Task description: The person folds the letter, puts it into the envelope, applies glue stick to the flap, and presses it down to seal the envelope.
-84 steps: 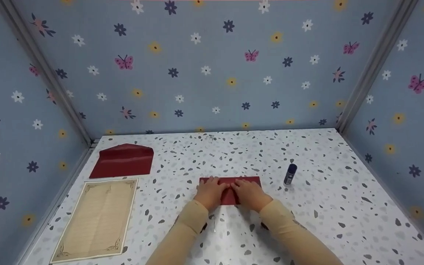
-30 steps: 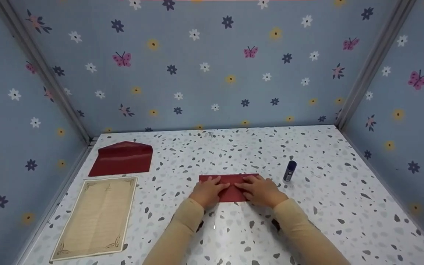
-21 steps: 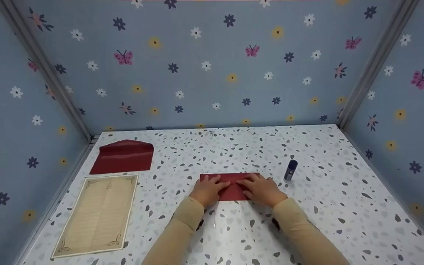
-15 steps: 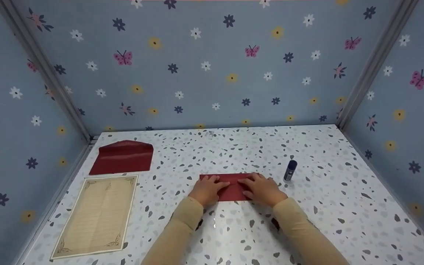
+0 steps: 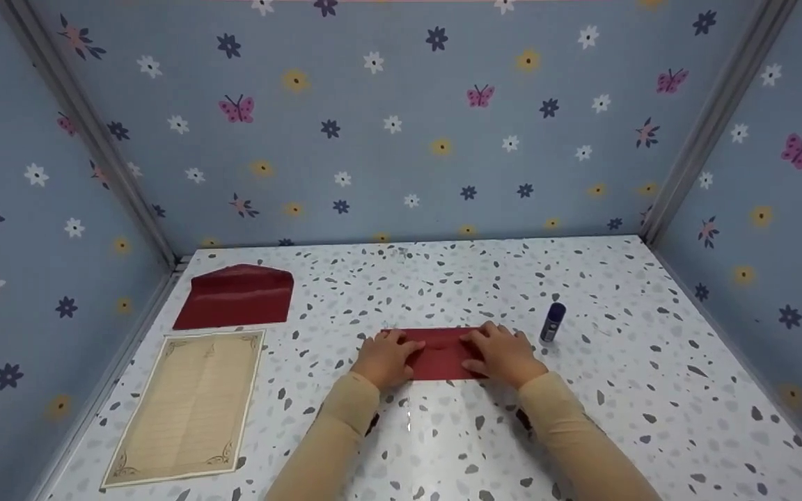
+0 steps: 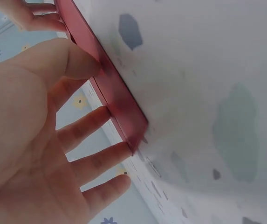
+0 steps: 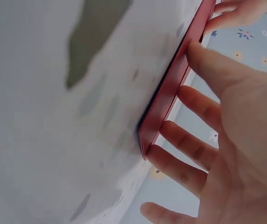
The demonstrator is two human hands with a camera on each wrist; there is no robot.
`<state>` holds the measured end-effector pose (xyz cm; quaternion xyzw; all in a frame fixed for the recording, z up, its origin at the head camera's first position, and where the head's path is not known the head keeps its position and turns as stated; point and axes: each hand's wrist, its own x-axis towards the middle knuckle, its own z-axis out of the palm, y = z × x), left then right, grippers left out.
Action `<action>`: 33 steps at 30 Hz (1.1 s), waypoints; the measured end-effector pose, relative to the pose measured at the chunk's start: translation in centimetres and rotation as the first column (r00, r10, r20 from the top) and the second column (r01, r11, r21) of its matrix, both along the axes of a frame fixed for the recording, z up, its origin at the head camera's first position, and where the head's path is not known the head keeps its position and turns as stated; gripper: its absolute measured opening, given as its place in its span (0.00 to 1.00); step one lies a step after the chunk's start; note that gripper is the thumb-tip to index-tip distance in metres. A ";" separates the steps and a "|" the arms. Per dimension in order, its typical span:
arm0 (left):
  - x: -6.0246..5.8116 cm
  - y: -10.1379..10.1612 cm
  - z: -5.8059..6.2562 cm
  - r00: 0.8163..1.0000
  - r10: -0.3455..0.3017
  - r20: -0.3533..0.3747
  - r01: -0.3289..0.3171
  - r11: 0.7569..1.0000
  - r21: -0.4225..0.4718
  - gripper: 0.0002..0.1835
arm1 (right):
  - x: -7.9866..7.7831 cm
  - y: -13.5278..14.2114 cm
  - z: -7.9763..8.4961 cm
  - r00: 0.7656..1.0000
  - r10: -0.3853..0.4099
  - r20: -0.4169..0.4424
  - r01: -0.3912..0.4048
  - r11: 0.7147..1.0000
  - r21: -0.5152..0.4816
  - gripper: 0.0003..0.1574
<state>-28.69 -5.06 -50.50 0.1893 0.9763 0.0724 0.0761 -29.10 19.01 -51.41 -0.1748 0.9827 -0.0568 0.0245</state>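
Note:
A dark red envelope [image 5: 443, 363] lies flat on the speckled table, its folded flap making a slightly raised line near the middle. My left hand [image 5: 381, 360] touches its left part; in the left wrist view the thumb presses the envelope's face [image 6: 121, 100] while spread fingers reach its far edge. At the right part rests my right hand [image 5: 507, 356]. The right wrist view has that thumb on the red paper, with extended fingertips along the envelope's edge [image 7: 163, 105]. Neither hand's fingers are curled round it.
Right of the hands a glue stick [image 5: 552, 322] with a dark blue cap stands upright. A second red envelope [image 5: 237, 303], flap up, lies at the back left. In front of it is a creased sheet of bordered beige letter paper [image 5: 189, 407]. Patterned walls [image 5: 401, 139] surround the table.
Both hands have moved outward from the envelope's middle toward its sides, uncovering more of the red paper. The envelope, glue stick and paper keep their places.

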 end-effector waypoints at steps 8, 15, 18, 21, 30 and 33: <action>0.0 -0.5 -0.1 0.999 -0.031 -0.013 0.031 0.999 0.027 0.28 | -0.2 0.3 0.0 1.000 0.017 -0.003 -0.017 1.000 0.019 0.38; -0.3 -0.8 -0.4 0.999 -0.038 0.006 0.038 0.997 0.074 0.30 | -0.1 0.3 0.0 1.000 0.020 0.020 -0.021 0.999 0.034 0.38; -0.3 -0.9 -0.6 0.999 -0.041 -0.001 0.041 0.995 0.094 0.30 | -0.1 0.4 0.2 0.999 0.020 0.037 -0.021 1.000 0.019 0.37; -0.1 -1.0 -0.6 0.999 -0.043 -0.032 0.047 0.993 0.106 0.27 | 0.0 0.5 0.3 0.999 0.025 0.039 -0.025 1.000 0.003 0.36; 2.1 -0.4 0.5 0.967 -0.173 -0.185 0.172 0.985 -0.021 0.17 | 2.1 0.6 0.8 0.973 0.229 0.035 -0.226 0.972 -0.065 0.32; 3.0 -0.4 0.8 0.971 -0.186 -0.152 0.181 0.982 -0.045 0.18 | 3.0 0.7 0.8 0.962 0.272 -0.006 -0.272 0.961 -0.057 0.30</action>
